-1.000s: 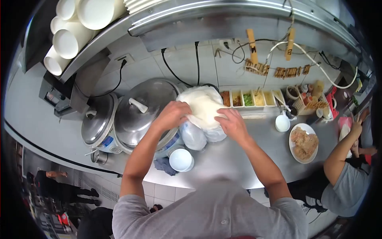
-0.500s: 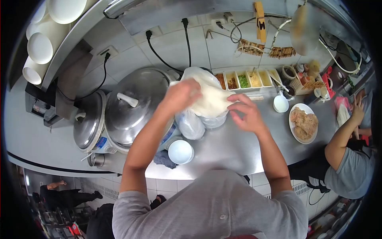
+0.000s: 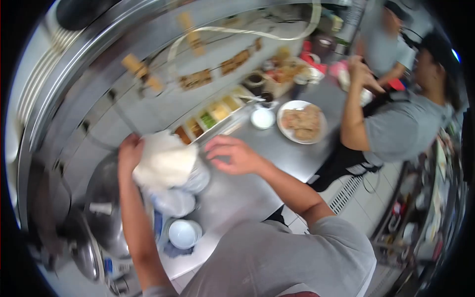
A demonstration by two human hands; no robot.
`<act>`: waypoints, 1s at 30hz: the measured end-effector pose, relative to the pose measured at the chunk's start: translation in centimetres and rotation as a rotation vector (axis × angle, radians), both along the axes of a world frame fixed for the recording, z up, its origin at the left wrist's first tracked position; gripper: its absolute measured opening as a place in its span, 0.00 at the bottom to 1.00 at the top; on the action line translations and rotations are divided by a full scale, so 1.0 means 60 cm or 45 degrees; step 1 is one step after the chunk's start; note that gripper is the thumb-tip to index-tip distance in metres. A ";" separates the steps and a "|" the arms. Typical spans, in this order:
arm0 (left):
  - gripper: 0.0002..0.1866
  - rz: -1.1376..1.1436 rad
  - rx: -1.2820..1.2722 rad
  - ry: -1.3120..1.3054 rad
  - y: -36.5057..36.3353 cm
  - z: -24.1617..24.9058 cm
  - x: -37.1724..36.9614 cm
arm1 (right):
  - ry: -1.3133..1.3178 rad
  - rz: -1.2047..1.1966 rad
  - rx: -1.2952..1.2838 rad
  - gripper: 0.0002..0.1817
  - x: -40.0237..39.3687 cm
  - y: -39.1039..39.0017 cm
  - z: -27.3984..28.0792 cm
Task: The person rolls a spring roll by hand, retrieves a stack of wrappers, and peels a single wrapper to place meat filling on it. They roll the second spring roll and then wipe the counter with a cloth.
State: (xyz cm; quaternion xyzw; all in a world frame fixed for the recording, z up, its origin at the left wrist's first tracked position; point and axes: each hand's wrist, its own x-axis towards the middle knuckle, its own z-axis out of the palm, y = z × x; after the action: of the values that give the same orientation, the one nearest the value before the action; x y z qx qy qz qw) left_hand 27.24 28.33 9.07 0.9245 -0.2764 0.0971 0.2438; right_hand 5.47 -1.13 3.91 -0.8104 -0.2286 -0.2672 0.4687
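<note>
A cream-white cloth [image 3: 166, 161] lies bunched over bags and a container at the back of the steel counter. At its left edge is my left hand [image 3: 130, 151], its slightly blurred fingers curled round the cloth's border. My right hand [image 3: 232, 154] hovers over the counter just right of the cloth, fingers bent and apart, with nothing in them. Clear plastic bags [image 3: 174, 202] show below the cloth. Behind my right hand stands a row of small trays with toppings [image 3: 208, 120].
Large metal-lidded pots [image 3: 104, 190] stand at left. Stacked white bowls [image 3: 183, 234] sit near the front edge. To the right are a small white cup [image 3: 262, 119], a plate of minced meat [image 3: 302, 122] and condiments [image 3: 284, 69]. Two people [image 3: 410, 121] are at the far right.
The view has swung to the right, so the people show more fully. My left hand has moved from over the cloth to its left edge. My right hand has come away from the cloth.
</note>
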 end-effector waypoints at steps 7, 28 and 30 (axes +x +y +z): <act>0.03 -0.293 -0.630 0.145 -0.090 0.135 -0.248 | -0.258 -0.271 -0.134 0.43 -0.025 0.036 0.138; 0.09 -0.050 -0.454 1.066 -0.347 -0.209 -0.332 | 1.040 0.227 0.014 0.10 -0.036 -0.293 -0.119; 0.04 -0.002 -0.581 0.762 -0.365 -0.221 -0.320 | 0.913 0.256 -0.033 0.11 -0.026 -0.311 -0.115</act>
State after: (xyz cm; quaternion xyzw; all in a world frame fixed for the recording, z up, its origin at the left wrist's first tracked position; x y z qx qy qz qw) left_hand 8.02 6.45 -4.16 0.8337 -0.1648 -0.1183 0.5136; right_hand 3.89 -19.81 -2.97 -0.8318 -0.1319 0.0839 0.5326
